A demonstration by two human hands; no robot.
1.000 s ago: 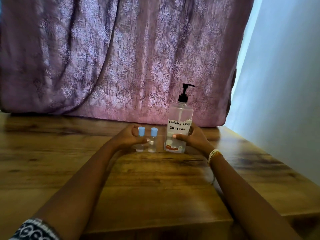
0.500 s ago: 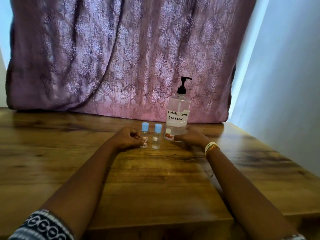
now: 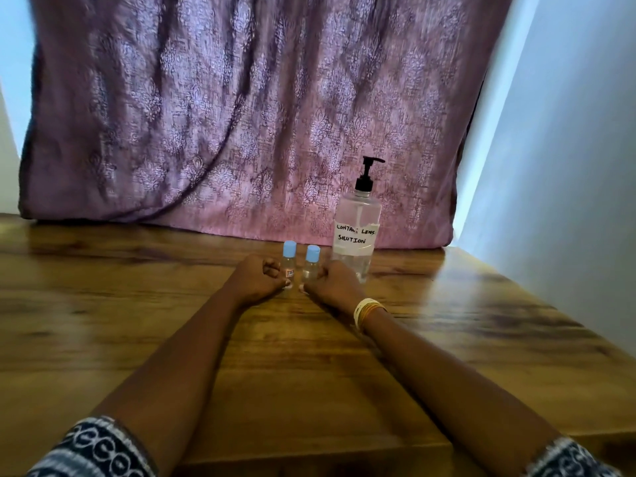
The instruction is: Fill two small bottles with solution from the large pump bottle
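Two small clear bottles with light blue caps stand side by side on the wooden table (image 3: 447,339): the left small bottle (image 3: 289,261) and the right small bottle (image 3: 312,265). Just right of them stands the large clear pump bottle (image 3: 357,235), with a black pump and a handwritten "contact lens solution" label. My left hand (image 3: 256,278) rests on the table as a loose fist, its thumb tip at the left bottle's base. My right hand (image 3: 332,282) is curled too, its thumb by the right bottle's base, and it covers the pump bottle's lower front.
A purple patterned curtain (image 3: 241,115) hangs just behind the bottles along the table's back edge. A pale wall (image 3: 568,166) runs along the table's right side. The table's front edge lies near my elbows.
My right hand has let go of the pump bottle and moved left to the right small bottle. My left hand has drawn back from around the small bottles. The camera has tilted up.
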